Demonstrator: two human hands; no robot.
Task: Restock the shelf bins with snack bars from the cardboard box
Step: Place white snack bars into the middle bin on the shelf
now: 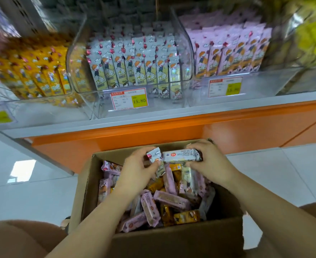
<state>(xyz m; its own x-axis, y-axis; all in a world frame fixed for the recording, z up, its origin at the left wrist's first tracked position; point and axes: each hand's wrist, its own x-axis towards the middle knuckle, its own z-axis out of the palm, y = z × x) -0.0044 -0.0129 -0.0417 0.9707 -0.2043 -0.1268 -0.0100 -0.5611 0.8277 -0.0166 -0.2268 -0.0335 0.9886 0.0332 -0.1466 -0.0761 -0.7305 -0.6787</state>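
Over the far end of the open cardboard box (89, 185), the left hand (137, 170) pinches one white-wrapped bar (154, 156) between thumb and fingertips. The right hand (208, 161) curls round a bundle of white bars (180, 155). Loose pink and orange bars (170, 200) fill the box. The clear shelf bins (189, 67) stand beyond it.
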